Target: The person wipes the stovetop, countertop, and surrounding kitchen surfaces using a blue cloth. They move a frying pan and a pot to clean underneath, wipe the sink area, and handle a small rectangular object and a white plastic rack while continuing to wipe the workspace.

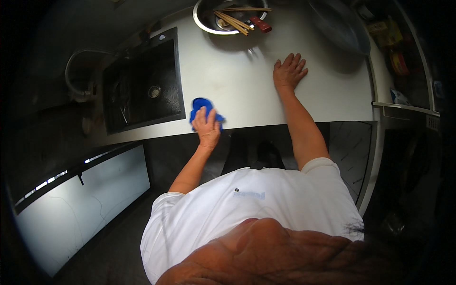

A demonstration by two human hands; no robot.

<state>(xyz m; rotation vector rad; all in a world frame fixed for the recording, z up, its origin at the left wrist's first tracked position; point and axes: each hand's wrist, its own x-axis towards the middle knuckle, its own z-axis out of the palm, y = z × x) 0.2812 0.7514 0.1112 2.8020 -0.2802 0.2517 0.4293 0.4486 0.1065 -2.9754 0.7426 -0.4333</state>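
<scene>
My left hand (pixel 207 126) presses a crumpled blue cloth (pixel 200 104) onto the white countertop (pixel 231 89). The cloth is bunched under the fingers close to the counter's front edge, just right of the black sink (pixel 139 98). Farther right, my right hand (pixel 289 73) rests palm down on the counter with its fingers spread and nothing in it. Beyond it, at the back, stands a metal basin (pixel 203 25). Wooden chopsticks (pixel 231 22) and a red-brown handle (pixel 260 24) lie across its rim.
Water drops cover part of the sink floor around the drain (pixel 154 92). A curved faucet hose (pixel 67 71) rises at the far left. Toward the back right leans a large grey, bowl-like vessel (pixel 342 28). Shelves with packets (pixel 386 32) border the counter's right end.
</scene>
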